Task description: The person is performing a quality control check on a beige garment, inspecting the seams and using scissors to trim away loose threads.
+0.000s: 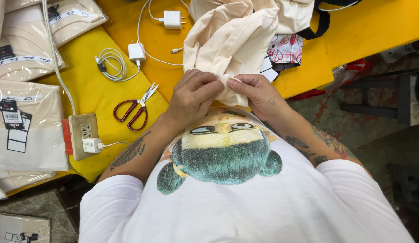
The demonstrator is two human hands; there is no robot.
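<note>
Hands meet at the near edge of the yellow table, right against the person's belly, so there is hardly any room toward the body; bare tabletop lies just left of them, between the wrists and the red-handled scissors. Further left the table is crowded: a beige power strip with a white plug at the near-left edge, bagged cream garments stacked along the left side, two white chargers with coiled cable behind. Table edge drops off on the right to a dark floor with a stool frame. Left hand and right hand both pinch the lowest corner of the cream fabric, fingertips closed tight on a small fold, thumbs nearly touching each other. The rest of the fabric rises away from the hands and lies bunched up on the table behind them, touching a heart-print pouch on its right. Fabric is plain pale cream, matte, softly creased, with broad folds and a stitched edge near the pinch.
</note>
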